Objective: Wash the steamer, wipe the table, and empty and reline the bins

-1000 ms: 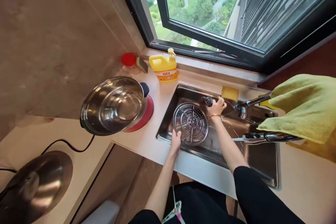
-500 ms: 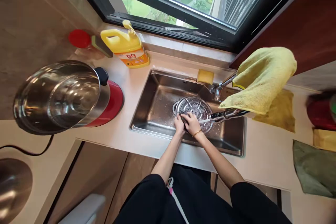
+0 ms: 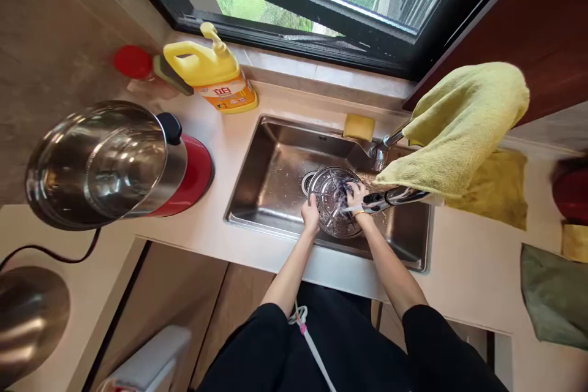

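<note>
Right hand (image 3: pixel 357 197) shifted right across steamer plate (image 3: pixel 327 197), mid-frame. Left hand (image 3: pixel 311 215) pinched its rim; right's grip I couldn't tell. Rinsing looked unfinished.

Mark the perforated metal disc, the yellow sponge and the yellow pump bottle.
Perforated metal disc (image 3: pixel 329 198): head view, its face.
Yellow sponge (image 3: pixel 359 127): head view, its broad face.
Yellow pump bottle (image 3: pixel 213 72): head view, body above the label.

On the orange label (image 3: pixel 223 95) of the yellow jug (image 3: pixel 204 67), I can read 立白 in red characters. The smaller print (image 3: pixel 235 101) below defeats my eyes.
</note>
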Action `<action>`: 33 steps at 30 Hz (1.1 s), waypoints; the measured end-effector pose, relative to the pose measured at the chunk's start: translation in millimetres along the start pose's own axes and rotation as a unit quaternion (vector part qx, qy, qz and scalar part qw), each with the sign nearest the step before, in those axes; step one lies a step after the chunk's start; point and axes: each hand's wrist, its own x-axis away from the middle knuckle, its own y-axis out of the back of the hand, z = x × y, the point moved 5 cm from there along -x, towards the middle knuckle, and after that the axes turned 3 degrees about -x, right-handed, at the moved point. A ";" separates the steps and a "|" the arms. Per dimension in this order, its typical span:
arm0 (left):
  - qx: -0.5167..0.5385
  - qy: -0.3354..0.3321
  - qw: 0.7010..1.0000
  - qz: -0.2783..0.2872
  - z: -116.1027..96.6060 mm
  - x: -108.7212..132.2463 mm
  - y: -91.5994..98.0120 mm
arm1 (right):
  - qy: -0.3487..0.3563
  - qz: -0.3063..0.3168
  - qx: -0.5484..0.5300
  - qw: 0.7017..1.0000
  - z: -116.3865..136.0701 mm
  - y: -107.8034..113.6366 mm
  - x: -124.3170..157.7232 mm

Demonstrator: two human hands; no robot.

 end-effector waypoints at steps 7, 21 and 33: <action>0.000 0.037 0.999 0.020 17.5 0.9 8.8 | 0.075 0.055 0.015 0.996 19.6 -14.5 -47.3; 0.133 0.091 0.985 -0.054 9.2 -37.9 27.5 | 0.125 0.096 0.057 0.986 43.1 -18.3 56.6; -0.046 0.028 0.998 0.020 -8.9 -23.2 -4.1 | 0.102 0.039 0.038 0.993 57.9 -11.5 -14.4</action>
